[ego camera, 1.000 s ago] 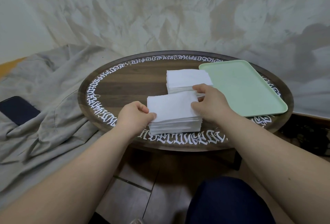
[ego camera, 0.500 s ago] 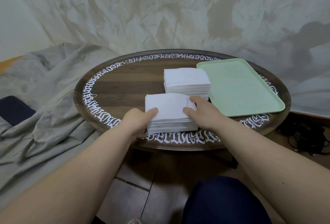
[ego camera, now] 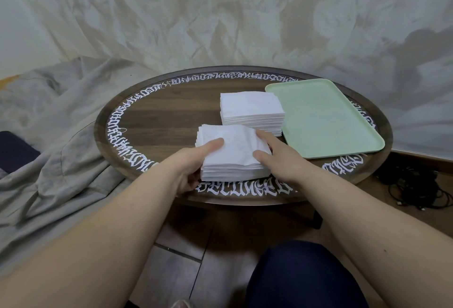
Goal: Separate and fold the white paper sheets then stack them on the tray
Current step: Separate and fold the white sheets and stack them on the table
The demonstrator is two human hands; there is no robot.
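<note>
- Far left edge, mid-height: dark navy object [ego camera: 14, 150], partly cut off by the frame, lying against the grey cloth.
- Left third: rumpled grey cloth [ego camera: 54, 136] spread over the floor, running up to the left rim of the table.
- Centre: oval dark-wood table [ego camera: 159, 116] with a band of white ornate lettering around its rim.
- Left hand [ego camera: 186, 167], lower centre: thumb lies flat on top of the near stack at its left side, fingers curl around the left edge and go under or behind the stack; fingertips hidden. It grips the stack's left side.
- Near stack of white paper sheets [ego camera: 232, 153], centre of frame by the table's near rim: thick pile, top sheet slightly rumpled, held between both hands. Can't tell if it is lifted or sitting on the table.
- Far stack of white paper sheets [ego camera: 252, 111], just above and slightly right of the near one: neat, flat on the table, untouched. Its right edge sits just beside the tray's left rim.
- Right hand [ego camera: 279, 158], right of centre: thumb pressed on the top sheet near the right front corner, index finger stretched along the right edge toward the back corner. Other fingers not visible.
- Pale green tray [ego camera: 326, 121], right of centre on the table: rectangular, rounded corners, angled.
- Lower right: dark blue trouser leg [ego camera: 306, 275] of the person.
- Right edge, below the table rim: tangle of black cables [ego camera: 416, 190] on the floor.
</note>
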